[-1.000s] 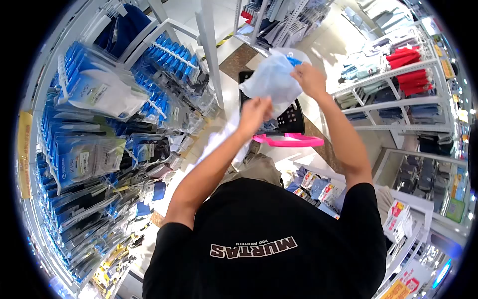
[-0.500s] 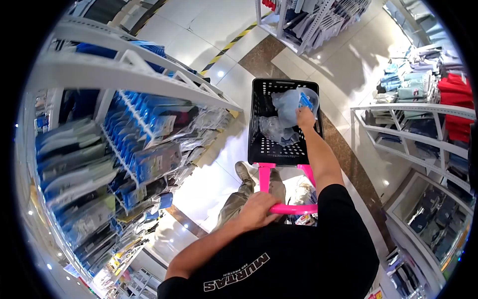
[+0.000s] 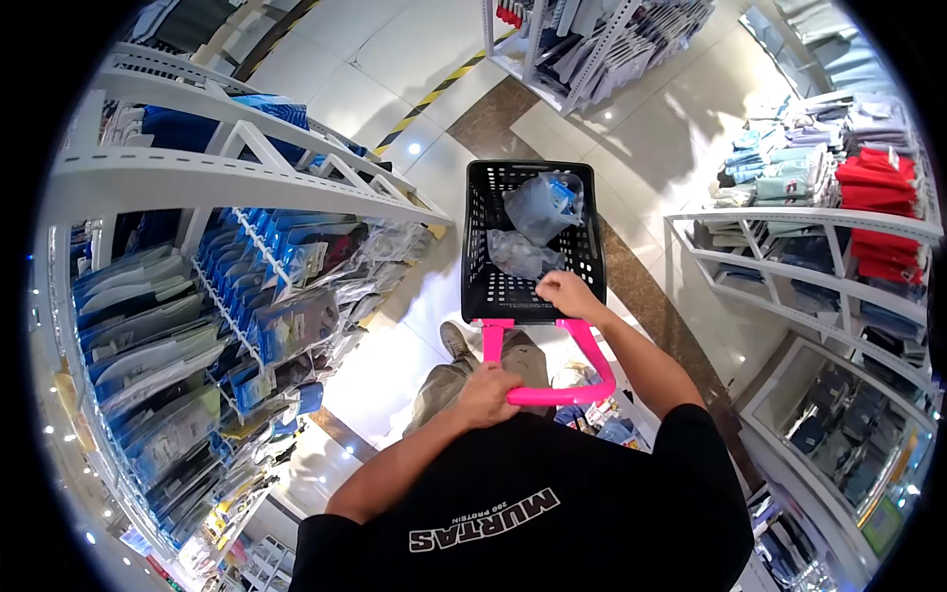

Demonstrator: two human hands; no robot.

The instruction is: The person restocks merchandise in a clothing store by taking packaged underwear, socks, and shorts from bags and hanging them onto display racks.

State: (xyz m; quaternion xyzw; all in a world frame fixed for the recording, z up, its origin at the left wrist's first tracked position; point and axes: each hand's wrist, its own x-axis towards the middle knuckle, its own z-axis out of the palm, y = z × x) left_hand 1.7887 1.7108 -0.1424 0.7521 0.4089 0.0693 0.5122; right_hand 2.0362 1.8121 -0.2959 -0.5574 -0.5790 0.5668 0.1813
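Observation:
My left hand (image 3: pixel 490 395) is wrapped round the left end of the pink handle (image 3: pixel 562 396) of a rolling basket. My right hand (image 3: pixel 569 296) hovers over the near right part of the black basket (image 3: pixel 475 286), its fingers curled and nothing visible in them. Inside the basket lies a pale translucent plastic bag (image 3: pixel 536 212) with a blue-and-white item (image 3: pixel 564 197) at its top. Nearer to me, a second crumpled clear plastic bag (image 3: pixel 518 255) rests on the basket's bottom, just beyond my right fingers.
On the left stands a white rack (image 3: pixel 247 187) hung with packaged garments (image 3: pixel 296 321). Folded clothes (image 3: pixel 878 187) fill a shelf at the right, above a glass-fronted case (image 3: pixel 838 424). Another clothes rack (image 3: pixel 592 59) stands ahead. Yellow-black tape (image 3: pixel 431 97) crosses the tiled floor.
My right hand has let go of the bag with the blue-and-white item and drawn back toward me. That bag now lies lower in the basket. My left hand stays on the handle.

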